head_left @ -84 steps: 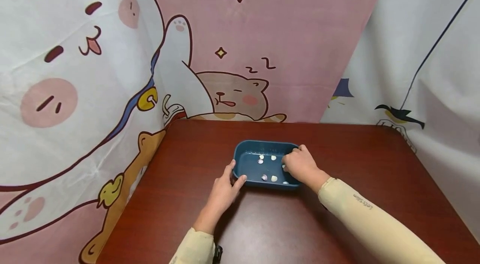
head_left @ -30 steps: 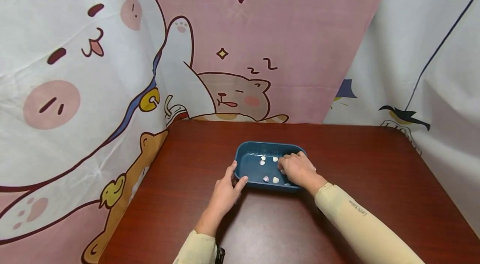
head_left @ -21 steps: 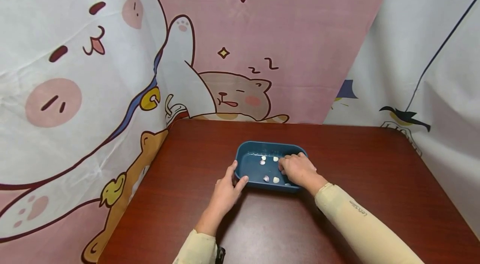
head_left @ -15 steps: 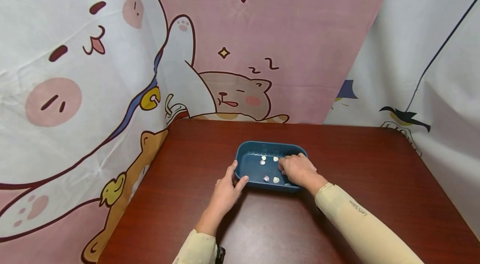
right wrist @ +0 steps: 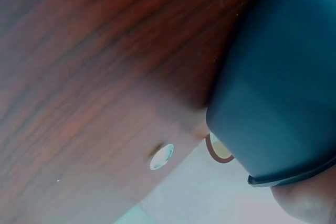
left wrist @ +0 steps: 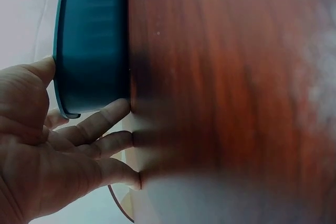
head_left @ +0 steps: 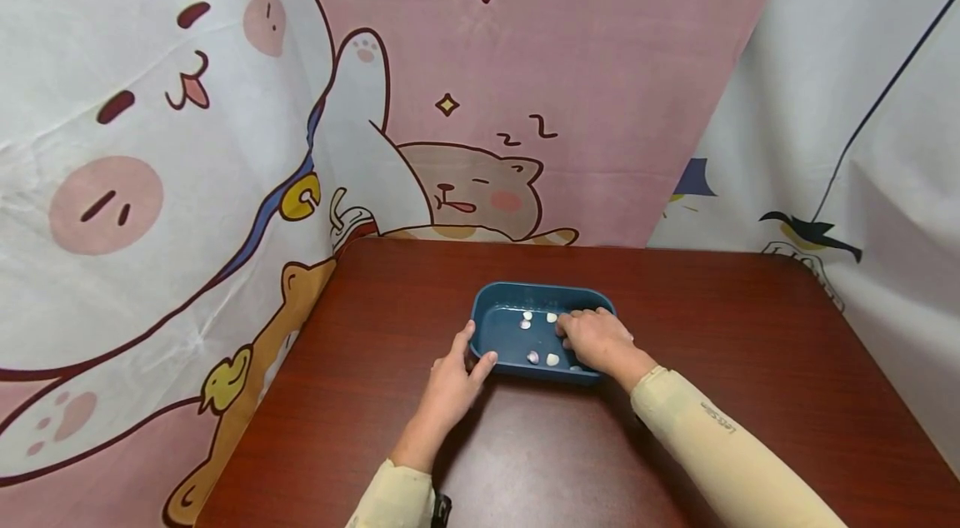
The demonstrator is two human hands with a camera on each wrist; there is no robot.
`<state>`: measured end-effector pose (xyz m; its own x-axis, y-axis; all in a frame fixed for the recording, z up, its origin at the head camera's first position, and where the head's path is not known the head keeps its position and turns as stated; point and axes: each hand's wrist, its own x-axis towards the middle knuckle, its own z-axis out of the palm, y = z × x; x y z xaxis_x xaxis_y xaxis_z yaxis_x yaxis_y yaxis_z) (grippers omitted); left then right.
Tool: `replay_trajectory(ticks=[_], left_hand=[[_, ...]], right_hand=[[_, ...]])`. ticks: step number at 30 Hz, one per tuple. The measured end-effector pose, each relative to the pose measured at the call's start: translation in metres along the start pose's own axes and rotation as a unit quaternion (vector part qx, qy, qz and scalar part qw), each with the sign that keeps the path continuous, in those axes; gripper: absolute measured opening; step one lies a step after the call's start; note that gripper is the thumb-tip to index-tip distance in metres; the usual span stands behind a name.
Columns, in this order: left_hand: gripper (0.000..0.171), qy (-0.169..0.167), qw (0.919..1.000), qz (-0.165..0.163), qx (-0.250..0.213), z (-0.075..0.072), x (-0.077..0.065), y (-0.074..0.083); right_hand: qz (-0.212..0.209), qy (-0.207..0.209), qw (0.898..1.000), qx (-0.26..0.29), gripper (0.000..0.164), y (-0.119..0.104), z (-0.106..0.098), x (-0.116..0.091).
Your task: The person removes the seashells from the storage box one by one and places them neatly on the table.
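A blue rectangular dish (head_left: 536, 370) sits on the table. Inside lie several small whitish pieces, some purple-tinged, resembling garlic cloves or shells; one white piece (head_left: 552, 360) is by the near wall, beside a purplish one (head_left: 533, 357). My left hand (head_left: 452, 378) rests at the dish's left end, thumb at the rim; in the left wrist view its spread fingers (left wrist: 113, 142) touch the tabletop. My right hand (head_left: 596, 339) reaches over the right end with fingers bent down inside. Its fingertips are hidden, so whether they pinch a piece does not show.
The reddish-brown wooden table (head_left: 712, 303) extends around the dish. In the right wrist view a small white oval piece (right wrist: 161, 157) lies on the table outside the dish. A cartoon-printed cloth (head_left: 600, 53) hangs behind and at both sides.
Since the earliest frame my right hand has shifted slightly left and further over the dish's interior, covering a white piece seen there. Over the last half second both hands stay nearly still.
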<state>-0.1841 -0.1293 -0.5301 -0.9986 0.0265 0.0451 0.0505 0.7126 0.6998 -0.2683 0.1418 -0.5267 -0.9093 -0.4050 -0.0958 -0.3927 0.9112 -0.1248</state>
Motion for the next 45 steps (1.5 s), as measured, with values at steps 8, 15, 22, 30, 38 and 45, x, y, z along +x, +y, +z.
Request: replay_trajectory(ticks=[8,15,22,30,38,45], left_hand=[[0.073,0.004,1.0,0.005,0.0,-0.0008,-0.0005,0.0008],[0.073,0.004,1.0,0.005,0.0,-0.0004,-0.0005,-0.0002],[0.073,0.001,1.0,0.003,0.001,-0.0002,-0.001,-0.0014],[0.074,-0.001,1.0,0.005,0.005,-0.0004,-0.001,-0.002],[0.074,-0.002,1.0,0.004,0.003,-0.0006,-0.0008,-0.0014],[0.074,-0.004,1.0,0.005,0.002,0.0005,-0.0003,-0.0024]], right_hand=[[-0.018,0.038,0.999,0.02,0.013,0.0014,0.0004,-0.0029],[-0.025,0.068,0.997,0.028,0.007,0.0005,0.0017,-0.0064],[-0.015,0.065,0.997,0.036,0.007,-0.0012,0.0041,-0.0063],[-0.001,0.058,0.998,0.03,0.008,-0.002,0.0043,-0.0048],[0.002,0.056,0.998,0.026,0.008,-0.0032,0.0007,-0.0057],[0.032,0.06,0.997,0.042,0.022,-0.0044,0.0016,-0.0071]])
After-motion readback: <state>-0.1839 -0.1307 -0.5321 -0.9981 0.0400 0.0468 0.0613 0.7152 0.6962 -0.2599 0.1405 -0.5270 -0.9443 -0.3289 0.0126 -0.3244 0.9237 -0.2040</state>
